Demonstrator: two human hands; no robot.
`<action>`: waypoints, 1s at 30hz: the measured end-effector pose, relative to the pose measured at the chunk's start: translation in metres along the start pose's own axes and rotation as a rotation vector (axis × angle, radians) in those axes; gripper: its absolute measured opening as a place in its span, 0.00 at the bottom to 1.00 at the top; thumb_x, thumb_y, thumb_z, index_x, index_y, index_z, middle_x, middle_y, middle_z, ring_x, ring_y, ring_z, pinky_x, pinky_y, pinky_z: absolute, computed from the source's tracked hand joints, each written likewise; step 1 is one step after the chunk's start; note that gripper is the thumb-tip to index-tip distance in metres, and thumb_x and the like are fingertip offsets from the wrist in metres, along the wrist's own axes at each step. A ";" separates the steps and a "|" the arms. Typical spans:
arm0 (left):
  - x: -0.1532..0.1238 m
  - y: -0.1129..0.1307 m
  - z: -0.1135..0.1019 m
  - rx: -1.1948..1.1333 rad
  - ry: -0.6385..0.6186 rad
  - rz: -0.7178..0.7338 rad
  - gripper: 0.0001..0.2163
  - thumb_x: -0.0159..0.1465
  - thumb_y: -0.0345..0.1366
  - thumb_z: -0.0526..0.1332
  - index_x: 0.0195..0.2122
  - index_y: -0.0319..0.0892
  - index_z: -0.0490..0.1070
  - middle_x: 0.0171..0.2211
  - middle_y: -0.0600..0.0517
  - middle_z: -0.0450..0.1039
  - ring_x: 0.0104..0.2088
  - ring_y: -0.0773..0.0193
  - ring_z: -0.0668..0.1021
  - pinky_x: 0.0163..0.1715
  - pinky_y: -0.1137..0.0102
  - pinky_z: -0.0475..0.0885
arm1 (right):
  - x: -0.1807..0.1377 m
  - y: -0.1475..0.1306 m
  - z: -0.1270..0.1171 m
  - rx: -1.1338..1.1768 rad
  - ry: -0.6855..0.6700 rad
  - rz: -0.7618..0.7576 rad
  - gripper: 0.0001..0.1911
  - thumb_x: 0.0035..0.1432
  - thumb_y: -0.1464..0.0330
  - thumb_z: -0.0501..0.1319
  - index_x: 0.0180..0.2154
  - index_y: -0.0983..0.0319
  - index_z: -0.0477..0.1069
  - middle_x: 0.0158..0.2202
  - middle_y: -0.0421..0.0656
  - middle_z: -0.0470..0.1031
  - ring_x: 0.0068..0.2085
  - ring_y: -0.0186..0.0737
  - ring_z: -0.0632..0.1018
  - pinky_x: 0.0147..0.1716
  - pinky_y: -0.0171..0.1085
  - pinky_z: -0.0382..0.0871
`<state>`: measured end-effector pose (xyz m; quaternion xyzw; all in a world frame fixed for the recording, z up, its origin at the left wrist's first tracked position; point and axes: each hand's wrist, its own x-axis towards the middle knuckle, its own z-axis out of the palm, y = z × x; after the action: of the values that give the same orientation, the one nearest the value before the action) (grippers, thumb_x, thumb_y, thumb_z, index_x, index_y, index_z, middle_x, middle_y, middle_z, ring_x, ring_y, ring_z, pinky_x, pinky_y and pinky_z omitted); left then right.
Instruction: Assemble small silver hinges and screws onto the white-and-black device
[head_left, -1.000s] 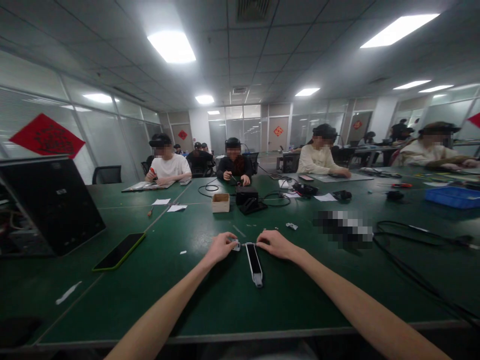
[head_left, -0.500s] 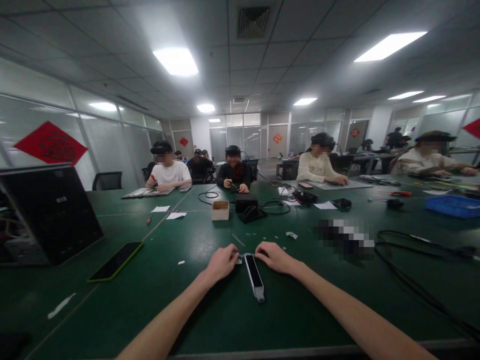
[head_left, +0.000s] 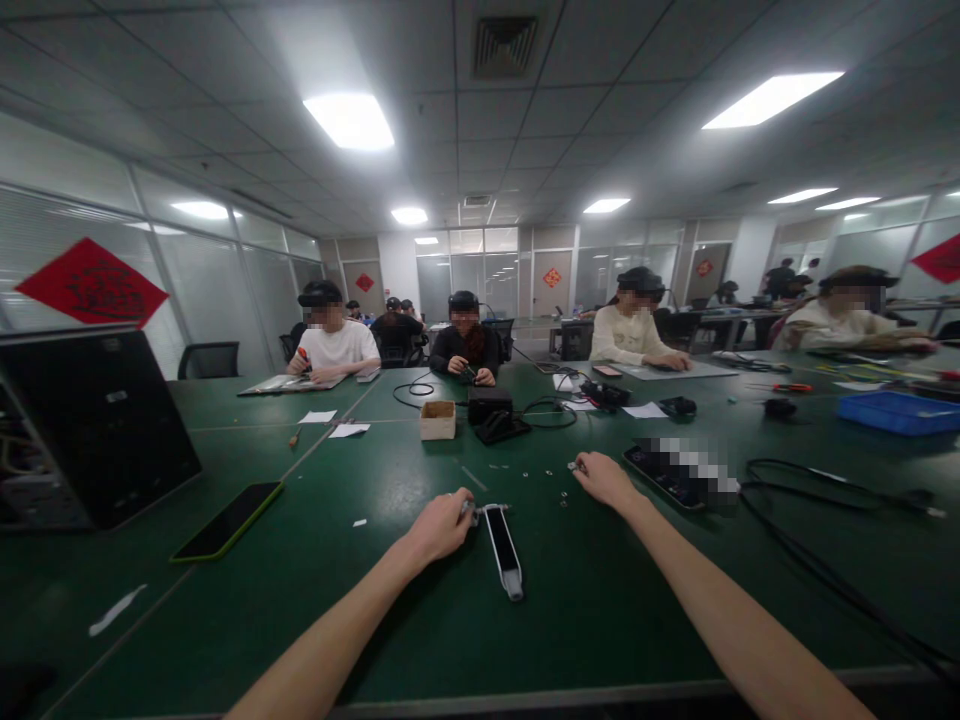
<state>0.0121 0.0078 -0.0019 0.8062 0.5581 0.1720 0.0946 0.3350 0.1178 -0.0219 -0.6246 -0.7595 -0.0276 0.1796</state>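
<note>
A long narrow piece (head_left: 502, 550) with a black top and pale grey edges lies on the green table in front of me. A thin rod (head_left: 495, 508) crosses its far end. My left hand (head_left: 442, 525) is curled beside that end, its fingers closed round a small grey part (head_left: 471, 512) that they mostly hide. Farther right, my right hand (head_left: 604, 478) rests on the table with thumb and fingers pinched at a small whitish piece (head_left: 576, 467). Several tiny light rings (head_left: 564, 495) are scattered between the two hands.
A phone with a green edge (head_left: 227, 522) and a black computer case (head_left: 97, 425) stand to the left. Another phone (head_left: 664, 475) and black cables (head_left: 817, 500) lie right. Beyond are a small box (head_left: 437, 421), a blue tray (head_left: 896, 412) and several seated people.
My right hand has left the far end of the long piece and moved right to the small whitish piece. My left hand stays by the long piece.
</note>
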 end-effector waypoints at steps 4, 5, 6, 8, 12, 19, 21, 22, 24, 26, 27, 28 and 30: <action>-0.002 0.003 -0.003 0.036 -0.014 0.007 0.13 0.64 0.39 0.53 0.47 0.44 0.67 0.39 0.46 0.74 0.38 0.56 0.76 0.37 0.66 0.68 | 0.005 0.012 0.004 0.043 -0.028 0.031 0.06 0.57 0.69 0.57 0.34 0.63 0.73 0.36 0.48 0.75 0.38 0.44 0.75 0.33 0.36 0.64; -0.001 0.003 -0.002 0.049 -0.013 0.011 0.13 0.63 0.40 0.53 0.47 0.44 0.67 0.38 0.46 0.74 0.38 0.56 0.76 0.36 0.66 0.68 | 0.005 0.010 0.003 0.046 -0.026 0.038 0.06 0.57 0.69 0.57 0.34 0.63 0.73 0.36 0.48 0.75 0.38 0.44 0.75 0.33 0.36 0.64; 0.000 0.003 -0.001 0.061 -0.012 0.018 0.13 0.63 0.41 0.53 0.47 0.44 0.67 0.37 0.47 0.74 0.37 0.56 0.76 0.35 0.67 0.67 | 0.005 0.007 0.001 0.047 -0.022 0.039 0.07 0.57 0.69 0.57 0.34 0.63 0.73 0.35 0.48 0.75 0.37 0.44 0.75 0.32 0.36 0.64; 0.001 0.002 0.000 0.083 -0.004 0.029 0.13 0.64 0.42 0.53 0.46 0.44 0.67 0.34 0.48 0.74 0.34 0.56 0.76 0.33 0.67 0.67 | 0.003 -0.002 -0.004 0.052 0.002 0.022 0.07 0.57 0.69 0.56 0.33 0.63 0.73 0.35 0.49 0.75 0.36 0.44 0.75 0.32 0.37 0.64; 0.005 0.000 0.002 0.097 0.009 0.075 0.11 0.64 0.40 0.54 0.44 0.43 0.68 0.31 0.50 0.74 0.33 0.57 0.76 0.32 0.69 0.65 | -0.010 -0.037 -0.016 0.129 0.146 -0.131 0.06 0.54 0.69 0.59 0.28 0.64 0.72 0.36 0.49 0.73 0.40 0.44 0.73 0.40 0.38 0.66; 0.007 0.000 0.001 0.080 0.002 0.085 0.09 0.63 0.37 0.54 0.40 0.43 0.71 0.29 0.51 0.73 0.32 0.60 0.75 0.30 0.71 0.64 | -0.038 -0.104 -0.016 0.319 -0.067 -0.407 0.02 0.50 0.72 0.61 0.29 0.64 0.71 0.33 0.44 0.74 0.33 0.36 0.72 0.32 0.33 0.65; 0.007 0.001 0.001 0.084 0.007 0.087 0.09 0.63 0.37 0.54 0.40 0.43 0.71 0.29 0.51 0.73 0.31 0.60 0.75 0.30 0.71 0.64 | -0.042 -0.110 -0.015 0.303 -0.080 -0.447 0.04 0.51 0.71 0.61 0.32 0.64 0.72 0.34 0.44 0.74 0.34 0.37 0.73 0.33 0.34 0.65; 0.007 0.001 0.001 0.086 0.009 0.087 0.08 0.63 0.37 0.54 0.40 0.43 0.71 0.29 0.51 0.73 0.31 0.60 0.75 0.29 0.71 0.64 | -0.043 -0.111 -0.015 0.303 -0.082 -0.464 0.06 0.52 0.70 0.61 0.34 0.64 0.73 0.34 0.45 0.74 0.34 0.38 0.73 0.34 0.34 0.66; 0.007 0.001 0.001 0.087 0.013 0.091 0.08 0.63 0.36 0.54 0.40 0.44 0.71 0.29 0.51 0.73 0.31 0.61 0.75 0.28 0.72 0.63 | -0.045 -0.111 -0.016 0.313 -0.096 -0.491 0.08 0.55 0.69 0.61 0.37 0.64 0.73 0.36 0.45 0.74 0.35 0.38 0.74 0.36 0.35 0.67; 0.007 0.000 0.002 0.088 0.018 0.096 0.08 0.63 0.36 0.54 0.40 0.44 0.70 0.29 0.52 0.73 0.31 0.61 0.75 0.29 0.72 0.63 | -0.045 -0.109 -0.018 0.321 -0.113 -0.512 0.09 0.56 0.67 0.61 0.38 0.64 0.73 0.36 0.45 0.75 0.36 0.38 0.74 0.36 0.35 0.67; 0.007 -0.001 0.002 0.089 0.020 0.098 0.08 0.63 0.36 0.54 0.39 0.44 0.70 0.30 0.52 0.73 0.31 0.61 0.75 0.29 0.72 0.63 | -0.046 -0.108 -0.019 0.323 -0.119 -0.521 0.09 0.57 0.66 0.61 0.38 0.63 0.74 0.36 0.45 0.74 0.36 0.38 0.74 0.36 0.35 0.67; 0.007 -0.001 0.003 0.089 0.022 0.099 0.08 0.63 0.36 0.54 0.39 0.44 0.70 0.30 0.52 0.73 0.31 0.61 0.75 0.29 0.72 0.63 | -0.046 -0.107 -0.020 0.326 -0.123 -0.529 0.09 0.57 0.65 0.61 0.38 0.63 0.74 0.36 0.44 0.74 0.36 0.38 0.74 0.36 0.35 0.67; 0.007 -0.002 0.004 0.093 0.026 0.098 0.08 0.63 0.36 0.54 0.39 0.44 0.70 0.29 0.51 0.73 0.30 0.61 0.75 0.29 0.71 0.62 | -0.046 -0.107 -0.020 0.340 -0.129 -0.543 0.11 0.57 0.63 0.62 0.38 0.63 0.74 0.36 0.44 0.74 0.35 0.37 0.74 0.35 0.35 0.67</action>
<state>0.0144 0.0147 -0.0048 0.8339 0.5263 0.1611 0.0413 0.2448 0.0458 0.0021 -0.3610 -0.9018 0.0922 0.2188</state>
